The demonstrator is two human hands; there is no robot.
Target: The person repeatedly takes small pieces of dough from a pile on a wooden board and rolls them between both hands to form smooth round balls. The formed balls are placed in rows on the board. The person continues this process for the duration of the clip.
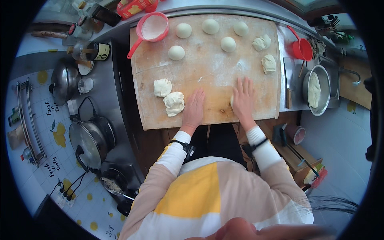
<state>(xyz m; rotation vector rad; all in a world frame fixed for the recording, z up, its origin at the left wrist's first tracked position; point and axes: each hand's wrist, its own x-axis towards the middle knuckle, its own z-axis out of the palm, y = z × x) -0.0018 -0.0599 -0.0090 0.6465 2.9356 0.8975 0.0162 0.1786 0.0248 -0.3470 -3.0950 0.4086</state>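
Observation:
A floured wooden board [210,75] lies before me. My left hand [193,107] rests flat on it, fingers forward, beside a rough dough piece [174,104]; a second rough piece [162,87] touches that one. My right hand [244,97] is palm down on the board, with a bit of pale dough showing at its left edge; how much lies under the palm is hidden. Several smooth round dough balls [211,26] sit towards the far side. Two more rough lumps lie at the right, one [262,42] behind the other [268,64].
A red-rimmed flour sieve [154,27] sits at the board's far left corner. Right of the board are a knife [289,99], a red ladle-like scoop [303,49] and a steel bowl [326,90] holding dough. Lidded pots [87,144] and a glass bottle [102,52] stand at the left.

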